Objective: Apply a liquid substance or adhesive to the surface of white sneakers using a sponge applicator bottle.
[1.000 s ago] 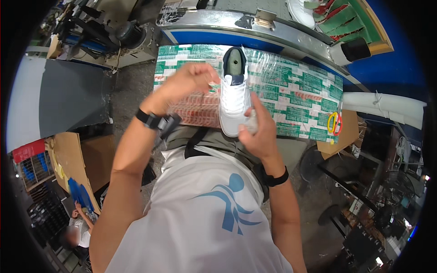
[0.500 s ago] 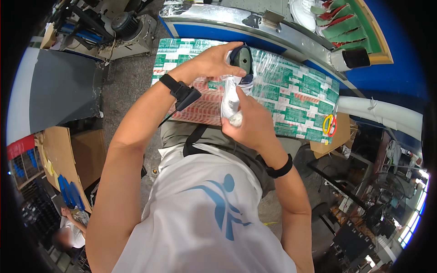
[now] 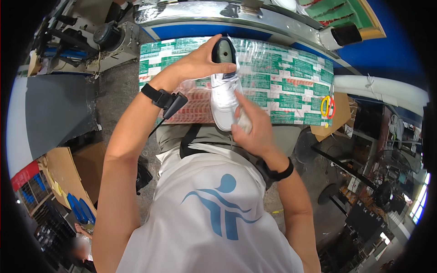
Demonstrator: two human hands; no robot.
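Observation:
A white lace-up shoe (image 3: 223, 102) with a dark navy collar lies toe toward me on the near part of the plastic-wrapped tabletop. A dark green shoe last (image 3: 225, 55) with a round hole fills its opening. My left hand (image 3: 200, 63) is closed round the heel end, thumb across the collar. Beside the shoe's toe, my right hand (image 3: 256, 125) is closed on a small whitish wad (image 3: 245, 122), cloth or sponge, I cannot tell which. It is close to the shoe's right side and slightly blurred.
Scissors (image 3: 327, 107) with yellow and red handles lie at the table's right end. A metal-edged conveyor (image 3: 195, 14) runs behind the table, with a white tube (image 3: 378, 88) to the right. A cardboard box (image 3: 68, 175) stands at left, a person (image 3: 83, 245) beyond it.
The shoe has turned upright, its top now facing me. My right hand has moved slightly right with the wad, away from the shoe's side. The view has shifted a little.

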